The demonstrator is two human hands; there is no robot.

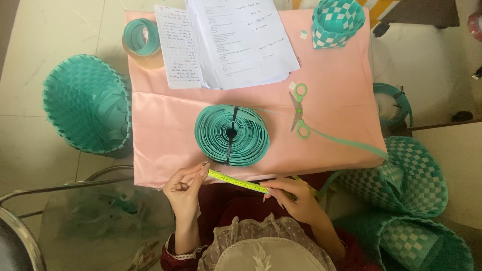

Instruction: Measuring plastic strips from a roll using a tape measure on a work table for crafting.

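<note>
Surface: pink cloth [331,108] is covering a small table, over pale floor tiles.
Around: teal woven baskets [85,105] are standing on both sides.
Tape: yellow measuring tape [238,182] is stretching along the table's near edge, its long axis running left-right and dipping slightly rightward.
Left hand [185,189]: fingers are pinching one tape end.
Right hand [296,198]: fingertips are pinching the other end.
Nearby: teal strip coil [232,135] and green scissors [299,110] are lying on the cloth.

tape measure [238,182] | yellow, narrow | pulled taut (slightly slanted) | along table's near edge, below teal coil
</note>
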